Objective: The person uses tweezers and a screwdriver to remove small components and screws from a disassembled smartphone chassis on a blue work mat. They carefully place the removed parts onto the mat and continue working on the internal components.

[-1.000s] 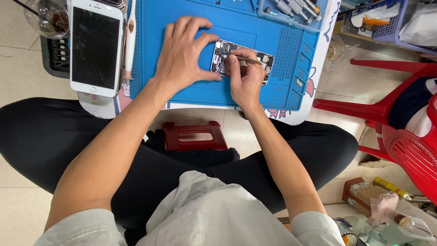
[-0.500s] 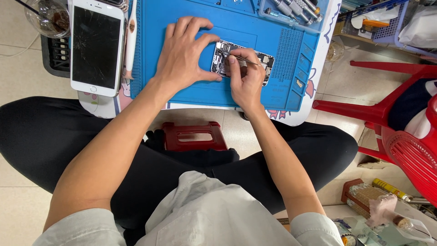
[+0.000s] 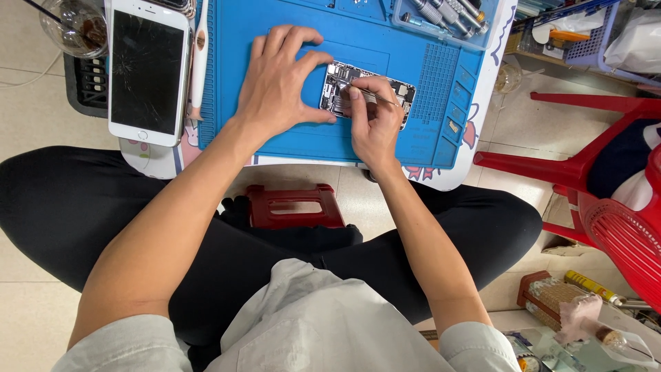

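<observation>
Right hand (image 3: 375, 127): fingers pinched narrow around thin tweezers (image 3: 375, 96), their tip down in the opened phone (image 3: 367, 93).
Opened phone: back shell with no screen, dark and silver parts showing inside; lies flat on the blue mat (image 3: 275, 141), toward the desk's right half.
Left hand (image 3: 279, 86): spread wide, palm down on the mat, thumb and forefinger bracing the phone's left end.
Arms: both forearms reach up from the lap over the desk's near edge.
Blue mat: covers most of the white desk (image 3: 451, 180).
Tool tray (image 3: 441, 17): far right corner, screwdrivers in it.
Cracked phone (image 3: 147, 72): white, face up, on the desk's left edge.
Red chair (image 3: 606, 186): right of the desk, well apart.
</observation>
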